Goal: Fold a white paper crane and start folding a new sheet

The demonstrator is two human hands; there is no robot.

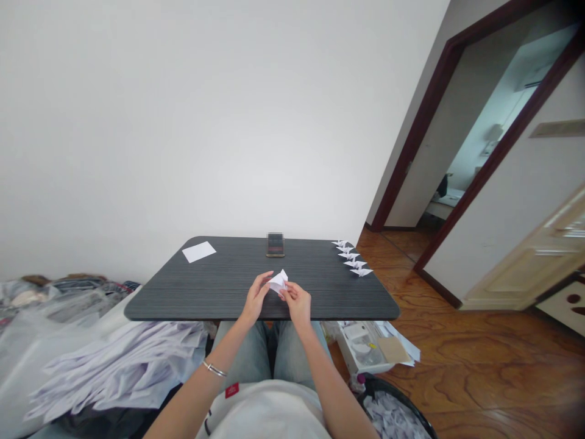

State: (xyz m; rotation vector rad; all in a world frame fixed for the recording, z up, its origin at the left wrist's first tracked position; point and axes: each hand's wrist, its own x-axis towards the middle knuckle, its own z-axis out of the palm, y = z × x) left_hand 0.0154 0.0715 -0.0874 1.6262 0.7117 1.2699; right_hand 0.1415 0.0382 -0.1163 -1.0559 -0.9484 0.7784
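A small piece of folded white paper (278, 281) is held just above the near middle of the dark table (219, 286), a pointed flap standing up on it. My right hand (297, 300) pinches its right side between thumb and fingers. At the paper's left edge, my left hand (254, 300) has its thumb on the paper and its index finger stretched along the top. Several finished white paper cranes (355, 264) stand in a row along the table's right edge. A flat white sheet of paper (198, 252) lies at the back left.
A phone (275, 244) stands at the table's back edge by the white wall. Left of the table is a heap of white paper (123, 360) and plastic. On the floor at right are an open box (365, 347) and a black bin (397, 408) of crumpled paper.
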